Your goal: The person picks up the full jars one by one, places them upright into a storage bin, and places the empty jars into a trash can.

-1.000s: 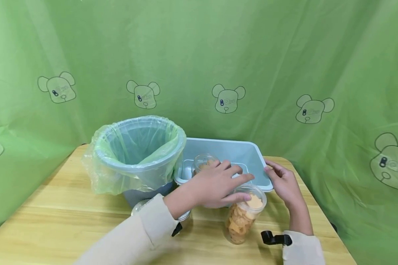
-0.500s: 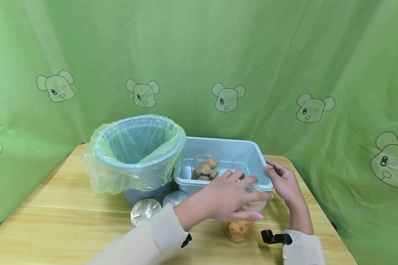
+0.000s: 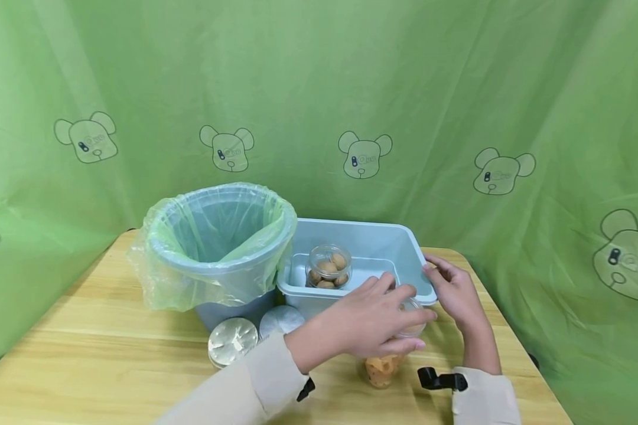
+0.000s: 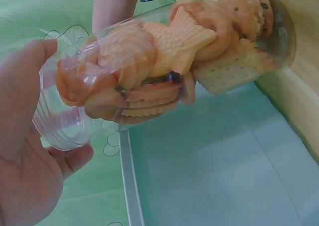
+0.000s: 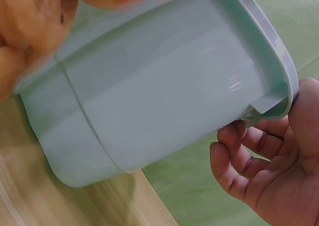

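Note:
A clear plastic jar of cookies (image 4: 149,61) stands on the table in front of the basin, its open mouth partly covered by my left hand (image 3: 377,319). That hand reaches over from the left and grips the jar around its rim, thumb (image 4: 42,49) on one side and fingers (image 4: 75,159) on the other. My right hand (image 3: 455,292) holds the right end of the light blue basin (image 3: 361,233), thumb at the rim and fingers curled beneath it (image 5: 239,156). Inside the basin, toward the left, sits a clear jar of walnuts (image 3: 328,268).
Left of the basin stands a blue trash bin (image 3: 228,265) with a thin green bag (image 3: 165,289) draped over its rim. Two silver round lids (image 3: 233,342) lie in front of it on the wooden table (image 3: 111,354). A green curtain (image 3: 298,77) hangs behind.
My left hand has moved right and slightly down from beside the walnut jar onto the cookie jar's rim, uncovering the walnuts and the lids. My right hand stays on the basin.

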`<state>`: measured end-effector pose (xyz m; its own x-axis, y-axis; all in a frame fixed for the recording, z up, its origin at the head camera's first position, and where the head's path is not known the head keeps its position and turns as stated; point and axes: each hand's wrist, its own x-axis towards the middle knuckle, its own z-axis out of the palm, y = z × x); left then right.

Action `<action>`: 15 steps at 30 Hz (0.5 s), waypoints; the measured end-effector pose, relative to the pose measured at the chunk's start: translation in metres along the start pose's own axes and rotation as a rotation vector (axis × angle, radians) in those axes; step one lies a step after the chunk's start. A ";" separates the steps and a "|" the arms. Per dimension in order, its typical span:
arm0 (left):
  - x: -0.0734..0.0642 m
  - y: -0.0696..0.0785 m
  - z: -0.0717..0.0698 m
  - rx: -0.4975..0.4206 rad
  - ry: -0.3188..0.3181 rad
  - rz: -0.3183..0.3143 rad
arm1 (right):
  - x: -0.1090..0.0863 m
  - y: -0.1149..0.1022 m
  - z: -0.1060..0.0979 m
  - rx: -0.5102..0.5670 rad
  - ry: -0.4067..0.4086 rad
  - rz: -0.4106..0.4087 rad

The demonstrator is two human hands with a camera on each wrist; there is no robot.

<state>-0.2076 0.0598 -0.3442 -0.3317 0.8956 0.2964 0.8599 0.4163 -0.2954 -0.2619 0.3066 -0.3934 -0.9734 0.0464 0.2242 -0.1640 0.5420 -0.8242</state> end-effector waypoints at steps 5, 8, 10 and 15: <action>0.001 -0.001 -0.001 0.036 -0.009 0.026 | 0.001 0.001 0.000 0.009 -0.003 -0.007; 0.002 -0.002 -0.001 0.048 -0.012 0.033 | 0.002 0.002 0.000 0.014 -0.004 -0.012; 0.002 -0.002 -0.001 0.055 -0.005 0.038 | 0.003 0.004 0.000 0.015 -0.003 -0.014; 0.004 -0.002 -0.004 0.054 0.004 0.055 | 0.003 0.005 0.000 0.010 -0.005 -0.010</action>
<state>-0.2092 0.0616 -0.3388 -0.2824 0.9168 0.2822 0.8546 0.3741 -0.3602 -0.2655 0.3098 -0.3964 -0.9724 0.0371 0.2304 -0.1756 0.5341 -0.8270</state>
